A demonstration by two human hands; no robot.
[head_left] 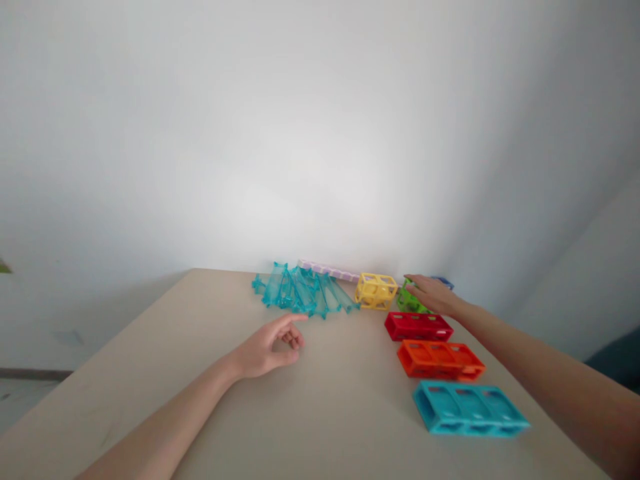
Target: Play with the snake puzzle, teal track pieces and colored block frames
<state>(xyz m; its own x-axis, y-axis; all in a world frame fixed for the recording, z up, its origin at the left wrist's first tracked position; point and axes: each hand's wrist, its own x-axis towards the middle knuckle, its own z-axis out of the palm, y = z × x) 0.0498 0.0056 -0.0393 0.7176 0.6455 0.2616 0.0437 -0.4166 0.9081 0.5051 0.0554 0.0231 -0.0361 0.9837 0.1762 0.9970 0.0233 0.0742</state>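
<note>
My left hand (273, 347) rests low over the table, index finger and thumb stretched out and the other fingers curled, with nothing held. Just beyond its fingertip lies a pile of translucent teal plastic pieces (300, 293) with flared ends. My right hand (434, 295) reaches to the far right, fingers extended over a green openwork plastic block (411, 300). The hand hides part of this block, and a firm grip on it is not visible. Left of the green block stands a yellow openwork block (376, 292); nearer to me is a red block (419, 327).
An orange block (441, 360) and a blue-teal block (470, 410) continue the column down the right side. A dark blue piece (443, 283) shows behind my right hand. A lilac-and-white strip (333, 271) lies along the wall (320, 133) at the table's (325, 413) back edge.
</note>
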